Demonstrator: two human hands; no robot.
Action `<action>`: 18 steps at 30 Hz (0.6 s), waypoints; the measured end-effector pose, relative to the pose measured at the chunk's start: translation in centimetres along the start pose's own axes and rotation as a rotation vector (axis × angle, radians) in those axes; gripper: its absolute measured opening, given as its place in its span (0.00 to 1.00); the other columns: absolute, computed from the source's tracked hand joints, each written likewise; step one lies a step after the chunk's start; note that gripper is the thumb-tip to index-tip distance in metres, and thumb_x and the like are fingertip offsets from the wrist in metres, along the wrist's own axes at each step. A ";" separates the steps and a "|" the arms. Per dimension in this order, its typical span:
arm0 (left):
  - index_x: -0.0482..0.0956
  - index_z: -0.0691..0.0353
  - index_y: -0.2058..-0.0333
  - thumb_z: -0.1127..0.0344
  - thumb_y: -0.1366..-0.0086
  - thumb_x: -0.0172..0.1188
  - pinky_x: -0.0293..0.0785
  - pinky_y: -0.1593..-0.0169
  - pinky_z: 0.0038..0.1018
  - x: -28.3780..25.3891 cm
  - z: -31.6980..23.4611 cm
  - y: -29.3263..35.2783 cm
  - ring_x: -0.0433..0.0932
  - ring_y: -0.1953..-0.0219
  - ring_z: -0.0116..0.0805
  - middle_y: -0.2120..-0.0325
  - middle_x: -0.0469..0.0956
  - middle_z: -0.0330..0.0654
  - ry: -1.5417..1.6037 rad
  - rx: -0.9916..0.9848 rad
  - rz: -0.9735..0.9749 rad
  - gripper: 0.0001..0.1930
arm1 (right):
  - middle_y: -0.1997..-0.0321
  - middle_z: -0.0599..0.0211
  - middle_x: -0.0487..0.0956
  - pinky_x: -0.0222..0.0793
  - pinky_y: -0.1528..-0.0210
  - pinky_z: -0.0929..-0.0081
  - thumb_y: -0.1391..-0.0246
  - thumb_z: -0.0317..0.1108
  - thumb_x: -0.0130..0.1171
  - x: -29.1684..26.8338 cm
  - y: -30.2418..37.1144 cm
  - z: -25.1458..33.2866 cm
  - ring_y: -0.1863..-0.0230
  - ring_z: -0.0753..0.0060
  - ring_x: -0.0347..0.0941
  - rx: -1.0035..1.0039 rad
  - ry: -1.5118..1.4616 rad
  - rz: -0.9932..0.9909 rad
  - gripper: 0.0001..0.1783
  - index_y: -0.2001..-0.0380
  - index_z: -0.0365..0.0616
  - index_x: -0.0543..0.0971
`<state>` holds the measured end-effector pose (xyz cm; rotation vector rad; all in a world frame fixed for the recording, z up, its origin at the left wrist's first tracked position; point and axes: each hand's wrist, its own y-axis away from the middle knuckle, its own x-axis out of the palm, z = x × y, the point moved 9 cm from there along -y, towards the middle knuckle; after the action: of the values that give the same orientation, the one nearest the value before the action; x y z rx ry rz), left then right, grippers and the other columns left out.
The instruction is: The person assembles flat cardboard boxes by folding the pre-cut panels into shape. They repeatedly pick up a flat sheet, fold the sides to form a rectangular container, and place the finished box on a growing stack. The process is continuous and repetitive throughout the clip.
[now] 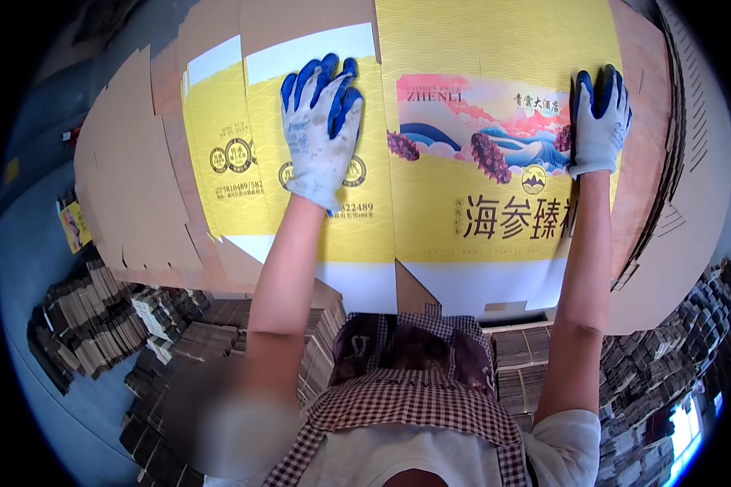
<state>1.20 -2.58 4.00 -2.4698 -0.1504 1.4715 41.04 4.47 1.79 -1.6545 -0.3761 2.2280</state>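
Observation:
A flat yellow printed cardboard box blank [430, 231] lies in front of me, with white flaps along its near edge. Its right panel carries a pink and blue wave picture [463, 134]. My left hand [322, 130], in a white glove with blue-coated fingertips, rests on the left part of the blank, its fingers spread. Near the blank's right edge lies my right hand [601, 126], gloved the same way, fingers stretched forward. Neither hand is wrapped round anything. Part of the printing is hidden under the gloves and forearms.
Brown cardboard sheets [134, 178] lie under and left of the blank. A dark-edged stack of cardboard [666, 162] stands at the right. Bundled cardboard pieces [85, 325] cover the floor at lower left, with more bundles [666, 365] at lower right.

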 end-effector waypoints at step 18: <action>0.80 0.53 0.48 0.58 0.38 0.61 0.52 0.32 0.45 0.4 -0.7 0.6 0.63 0.37 0.50 0.41 0.70 0.45 -0.142 0.098 0.068 0.19 | 0.33 0.52 0.66 0.42 0.28 0.52 0.43 0.51 0.58 -2.9 7.1 2.9 0.30 0.49 0.56 -0.086 0.013 0.163 0.37 0.34 0.47 0.64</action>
<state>1.95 -3.20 3.77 -2.3147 -0.0208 1.6412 38.24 -3.19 2.29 -1.8022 -0.3502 2.3465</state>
